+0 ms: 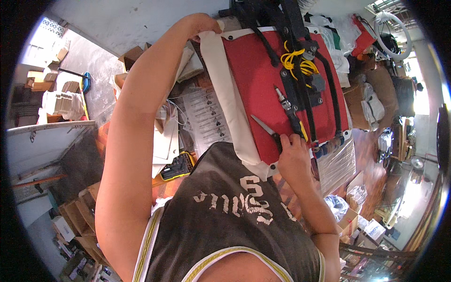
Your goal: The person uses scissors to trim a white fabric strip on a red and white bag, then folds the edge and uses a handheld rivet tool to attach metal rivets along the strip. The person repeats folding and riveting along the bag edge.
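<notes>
Left hand [203,24] pinches red panel [249,70] at its top-left corner, apparently steadying; right hand [294,157] touches bladed tool [265,126], grip unclear; lifting needs care.

A pale grey wall [112,23] stands on the far side. Far left, grey floor [101,54] lies in bright light; glossy reddish-brown floor [369,152] shows on the right. A whitish wall [428,61] rises far right, beside a glaring opening [419,94]. Cardboard boxes [77,211] crowd the near left.
</notes>
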Motion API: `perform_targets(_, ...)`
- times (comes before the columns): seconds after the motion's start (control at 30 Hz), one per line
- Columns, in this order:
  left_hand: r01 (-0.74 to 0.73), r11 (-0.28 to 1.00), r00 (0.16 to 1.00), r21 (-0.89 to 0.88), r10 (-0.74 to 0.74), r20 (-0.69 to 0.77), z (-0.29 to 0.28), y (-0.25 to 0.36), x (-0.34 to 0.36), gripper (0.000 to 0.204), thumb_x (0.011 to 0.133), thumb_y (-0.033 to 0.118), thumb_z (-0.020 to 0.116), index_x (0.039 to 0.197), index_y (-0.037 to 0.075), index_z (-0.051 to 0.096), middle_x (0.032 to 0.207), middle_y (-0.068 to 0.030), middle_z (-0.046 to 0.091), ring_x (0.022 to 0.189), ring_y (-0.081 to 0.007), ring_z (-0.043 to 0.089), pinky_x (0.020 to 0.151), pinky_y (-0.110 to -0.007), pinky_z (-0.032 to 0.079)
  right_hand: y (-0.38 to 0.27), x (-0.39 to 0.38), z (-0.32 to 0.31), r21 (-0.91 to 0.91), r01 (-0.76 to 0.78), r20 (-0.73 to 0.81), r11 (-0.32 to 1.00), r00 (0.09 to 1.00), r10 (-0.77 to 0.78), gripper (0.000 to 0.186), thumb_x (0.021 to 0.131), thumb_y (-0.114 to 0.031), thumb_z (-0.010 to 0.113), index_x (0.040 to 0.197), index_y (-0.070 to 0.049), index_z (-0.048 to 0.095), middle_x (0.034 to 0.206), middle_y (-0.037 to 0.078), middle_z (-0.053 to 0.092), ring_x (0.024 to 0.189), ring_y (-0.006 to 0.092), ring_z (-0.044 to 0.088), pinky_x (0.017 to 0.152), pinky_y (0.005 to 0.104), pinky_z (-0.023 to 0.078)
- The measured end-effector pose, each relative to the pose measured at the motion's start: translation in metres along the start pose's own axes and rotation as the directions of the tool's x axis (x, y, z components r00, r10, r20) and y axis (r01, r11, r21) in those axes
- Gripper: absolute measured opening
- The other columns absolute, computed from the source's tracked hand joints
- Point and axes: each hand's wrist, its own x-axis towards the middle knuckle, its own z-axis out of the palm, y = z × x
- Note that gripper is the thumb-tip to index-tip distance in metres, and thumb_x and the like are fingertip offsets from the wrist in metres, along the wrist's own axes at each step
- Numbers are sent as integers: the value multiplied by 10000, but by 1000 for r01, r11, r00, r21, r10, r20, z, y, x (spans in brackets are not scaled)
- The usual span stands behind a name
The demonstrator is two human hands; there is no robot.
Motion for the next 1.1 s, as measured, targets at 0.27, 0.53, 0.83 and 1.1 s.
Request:
perform_targets(0.27, -22, 983, 998, -182, 34, 62, 6, -2, -5, 261, 873, 243, 721, 1037, 39, 726, 949, -73, 722, 788, -202, 684, 734, -367, 566, 13, -5, 8, 79, -31, 3, 996, 1000, 31, 432, 810, -34, 599, 1240, -33, 552, 1007, 197, 622, 926, 392, 626, 845, 484, 496)
perform_targets(0.53, -43, 967, 994, -252, 67, 89, 3, -46, -2, 295, 862, 229, 735, 1018, -21, 715, 972, -109, 727, 824, -220, 697, 763, -386, 563, 30, 45, 3, 896, 10, -27, 444, 999, 33, 436, 845, -13, 690, 1253, -60, 545, 986, 156, 638, 847, 250, 677, 731, 387, 549)
perform_targets(0.83, 17, 917, 997, -399, 15, 78, 24, -33, -33, 338, 833, 177, 771, 1087, -38, 711, 1058, -145, 724, 918, -242, 701, 851, -386, 554, 4, 171, -51, 931, -355, 341, -83, 929, -147, 455, 883, -344, 777, 1174, -32, 618, 768, 28, 620, 603, 147, 631, 480, 278, 505)
perform_targets(1.1, 5, 802, 990, -597, 81, 116, 39, -37, -17, 233, 857, 64, 714, 1043, -75, 698, 998, -164, 726, 893, -248, 721, 823, -375, 582, -4, 229, -70, 901, -406, 433, 154, 865, -254, 495, 820, -484, 801, 1001, -49, 649, 754, 54, 605, 605, 180, 639, 510, 340, 559)
